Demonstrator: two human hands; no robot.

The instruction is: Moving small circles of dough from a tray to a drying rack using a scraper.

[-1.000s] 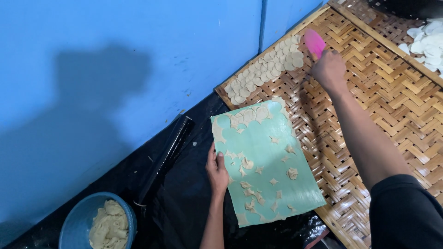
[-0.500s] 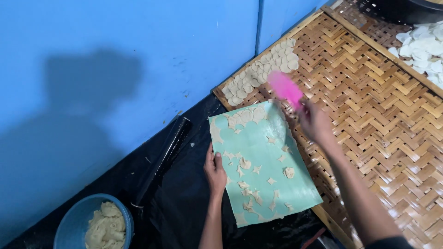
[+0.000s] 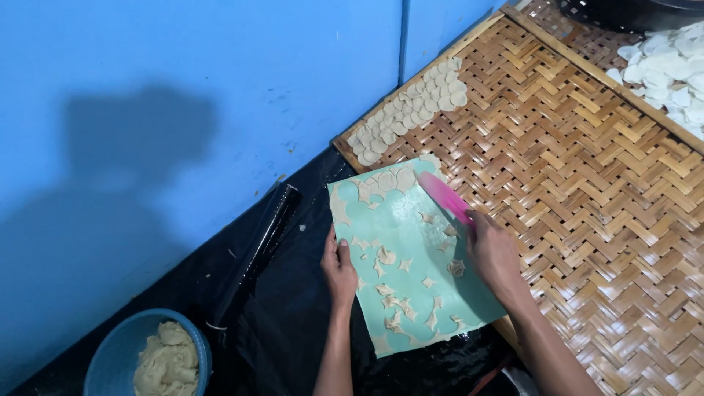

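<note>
Blue plastic bowl (image 3: 117,352) at the lower left holds a lump of pale dough (image 3: 167,359); its bottom edge is cut off. Beside it on black plastic sheeting (image 3: 293,323) lies a green mat (image 3: 411,227) scattered with dough scraps (image 3: 389,257), overlapping the woven bamboo tray (image 3: 587,176). Left hand (image 3: 339,268) presses flat and open on the mat's edge. Right hand (image 3: 493,253) grips a pink scraper (image 3: 444,195), blade on the mat. Round dough discs (image 3: 411,110) line the tray's corner

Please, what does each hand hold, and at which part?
The right hand holds the pink scraper by its near end. The left hand presses the green sheet at its left edge.
</note>
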